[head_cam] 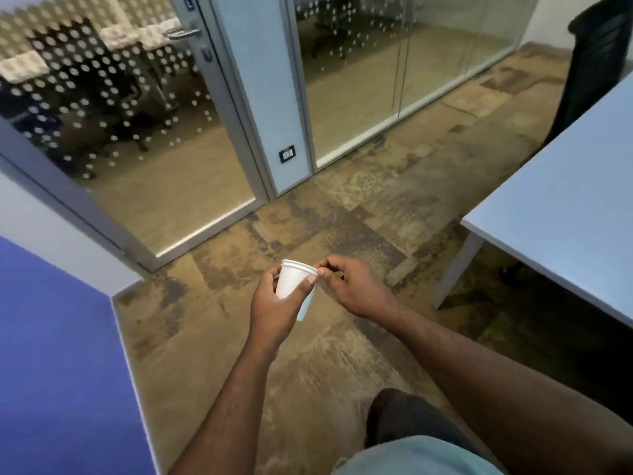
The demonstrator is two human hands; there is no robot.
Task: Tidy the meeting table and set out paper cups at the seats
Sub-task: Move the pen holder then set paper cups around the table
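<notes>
Room: office with glass partition walls, a glass door with a dotted film pattern [113,108], and patchy brown carpet floor [342,207]. A pale blue rectangular counter [565,214] stands to the right of the hands, well apart from them; a black office chair [596,56] sits beyond its far end.

Task item: small white paper cup stack [294,280], held in the air over the carpet, left of the counter's near corner. Rim faces up and slightly away from the person; long axis near upright, base tilted towards the person and to the right. A lower edge shows below the thumb, so likely more than one cup is nested; count not resolvable.

Grip: left hand [274,303] wraps the cup wall, thumb across the front. Right hand [349,286] pinches the rim at the counter side.

Risks (judgement): rim pinch could crease or crush the thin paper; nested cups could stick and come apart suddenly, dropping one on the carpet. No cup is on the counter yet.
</notes>
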